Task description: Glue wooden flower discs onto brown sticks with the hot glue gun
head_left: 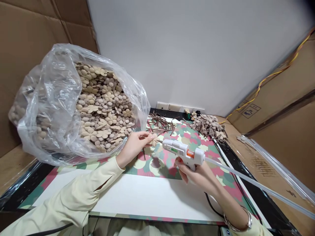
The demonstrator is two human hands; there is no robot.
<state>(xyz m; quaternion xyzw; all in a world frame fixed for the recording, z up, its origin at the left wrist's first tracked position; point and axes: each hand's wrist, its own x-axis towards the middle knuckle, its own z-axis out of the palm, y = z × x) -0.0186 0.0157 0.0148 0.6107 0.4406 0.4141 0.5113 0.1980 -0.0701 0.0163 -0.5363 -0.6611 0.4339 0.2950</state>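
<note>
My left hand (135, 146) pinches a small beige flower (155, 141) between thumb and fingers, above the table. Around the grip of a white hot glue gun (176, 147) my right hand (193, 173) is closed. The gun's nozzle points left and is at the flower; whether it touches cannot be made out. From the gun's back end a long clear glue stick (258, 186) runs off to the right. Left of my hands lies a clear plastic bag (54, 98), its open mouth showing many beige and greyish flowers (108, 111).
Brown strips (161, 124) lie loose behind my hands. A pile of flowers with brown stems (209, 126) sits at the back right. Spare clear glue sticks (278, 167) rest on cardboard at right. A white sheet (137, 196) covers the camouflage cloth's front; a black cord (211, 205) crosses it.
</note>
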